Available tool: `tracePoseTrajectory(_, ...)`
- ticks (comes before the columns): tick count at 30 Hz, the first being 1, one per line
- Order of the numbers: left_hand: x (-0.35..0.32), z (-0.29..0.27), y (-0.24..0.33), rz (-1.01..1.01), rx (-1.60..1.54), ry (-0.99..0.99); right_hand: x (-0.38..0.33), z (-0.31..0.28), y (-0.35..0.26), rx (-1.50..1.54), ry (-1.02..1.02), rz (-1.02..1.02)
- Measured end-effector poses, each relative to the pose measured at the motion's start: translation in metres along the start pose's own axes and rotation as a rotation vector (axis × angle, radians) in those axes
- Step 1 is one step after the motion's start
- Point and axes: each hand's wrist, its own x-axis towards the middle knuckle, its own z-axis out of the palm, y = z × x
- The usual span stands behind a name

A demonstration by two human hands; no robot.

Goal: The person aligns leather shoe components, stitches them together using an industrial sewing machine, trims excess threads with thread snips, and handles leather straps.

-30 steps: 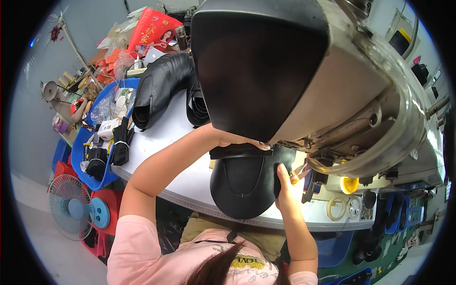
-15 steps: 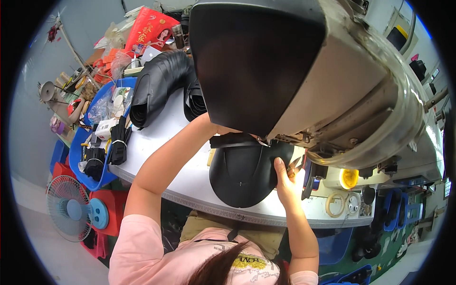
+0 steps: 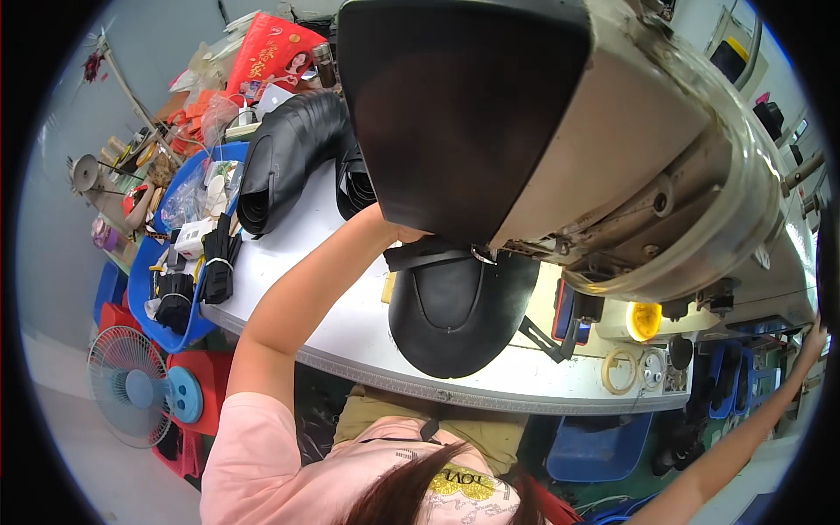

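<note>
A rounded black leather piece [image 3: 455, 315] lies on the white table [image 3: 350, 324], its upper edge under the big grey sewing machine head [image 3: 612, 140]. My left hand [image 3: 398, 233] reaches to that upper edge by a black strap [image 3: 429, 256]. Its fingers are mostly hidden behind the machine, pressed on the piece. My right arm stretches far out to the right. My right hand [image 3: 815, 337] is at the picture's rim beside the machine's end, too small and blurred to read its fingers.
A stack of curved black leather pieces [image 3: 284, 157] lies at the table's back left. A blue tray [image 3: 144, 289] with black straps and small parts sits left. A tape roll [image 3: 619, 369] lies near the front edge. A fan [image 3: 136, 389] stands on the floor.
My right hand has let go of the black piece's right edge and swung far out to the right. My left hand stays at the piece's upper edge.
</note>
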Motion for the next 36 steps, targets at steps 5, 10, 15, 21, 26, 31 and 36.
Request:
tracePoseTrajectory(5, 0.003, 0.003, -0.003, -0.001, -0.019, 0.018, -0.042, 0.077, 0.062, 0.168, -0.098, 0.026)
tracePoseTrajectory(10, 0.008, 0.007, -0.006, -0.003, -0.025, -0.005, -0.136, 0.112, 0.074, -0.100, 0.319, -0.399)
tracePoseTrajectory(15, -0.001, 0.003, -0.003, -0.011, 0.000, 0.012, -0.096, 0.032, -0.047, 0.613, -0.069, 0.228)
tracePoseTrajectory(21, 0.007, 0.008, -0.004, -0.015, 0.001, -0.035, -0.165, 0.061, 0.013, 0.078, 0.150, -0.240)
tracePoseTrajectory(26, 0.002, 0.004, -0.001, -0.019, -0.002, -0.022, -0.272, -0.009, -0.139, 0.384, -0.168, -0.310)
tracePoseTrajectory(31, 0.003, 0.003, -0.002, -0.028, -0.011, -0.044, -0.323, -0.020, -0.201, 0.435, -0.275, -0.538)
tracePoseTrajectory(36, -0.002, 0.010, -0.008, -0.080, 0.066, -0.123, -0.324, -0.020, -0.199, 0.496, -0.290, -0.496)
